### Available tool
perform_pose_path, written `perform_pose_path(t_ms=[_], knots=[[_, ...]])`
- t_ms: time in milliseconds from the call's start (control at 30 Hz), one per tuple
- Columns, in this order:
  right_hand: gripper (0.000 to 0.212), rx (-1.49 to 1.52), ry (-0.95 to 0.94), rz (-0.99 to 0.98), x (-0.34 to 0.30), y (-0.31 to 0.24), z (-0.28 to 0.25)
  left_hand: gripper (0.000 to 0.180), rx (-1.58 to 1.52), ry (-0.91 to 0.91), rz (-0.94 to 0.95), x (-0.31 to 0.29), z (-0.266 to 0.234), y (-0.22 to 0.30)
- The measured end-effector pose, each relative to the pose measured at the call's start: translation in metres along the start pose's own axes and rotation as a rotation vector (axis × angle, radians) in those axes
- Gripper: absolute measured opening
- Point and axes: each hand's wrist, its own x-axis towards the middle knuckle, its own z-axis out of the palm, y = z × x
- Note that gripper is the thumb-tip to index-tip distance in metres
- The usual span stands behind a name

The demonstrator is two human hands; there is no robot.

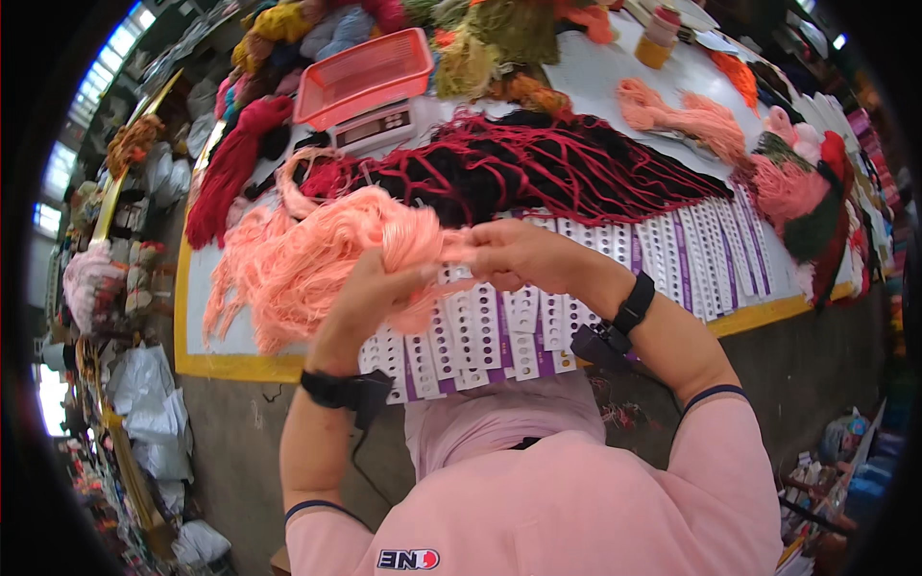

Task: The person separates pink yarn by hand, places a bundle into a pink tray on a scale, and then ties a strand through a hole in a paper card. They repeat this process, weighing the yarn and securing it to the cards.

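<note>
A loose bundle of peach-coloured thread (317, 250) lies on the table in front of me. My left hand (375, 293) is closed around the near side of its gathered right part. My right hand (523, 254) grips the narrow end of the same thread, its fingers pressed together just right of the bundle. Beneath my hands, rows of white and purple cards with punched holes (488, 331) overlap along the table's near edge. Just beyond them stretches a wide heap of black and dark pink thread (519, 163).
A pink plastic basket (365, 77) sits on a white scale (375, 127). Dark red thread (240, 168) lies at the left, peach thread (687, 120) farther right. A yellow jar (658, 40) stands at the back. Yellow edging (240, 367) borders the table.
</note>
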Motion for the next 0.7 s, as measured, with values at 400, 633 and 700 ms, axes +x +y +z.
perform_pose_path(t_ms=[400, 633, 700], knots=[[0.023, -0.453, 0.349, -0.387, -0.037, -0.045, -0.082, 0.031, -0.306, 0.420, 0.023, -0.069, -0.282, -0.015], [0.020, -0.496, 0.965, -0.359, -0.092, -0.042, -0.221, 0.015, -0.319, 0.897, 0.002, -0.177, -0.442, -0.018], [0.019, -0.480, 1.225, -0.292, -0.127, -0.025, -0.279, 0.021, -0.324, 0.916, -0.011, -0.217, -0.467, -0.010]])
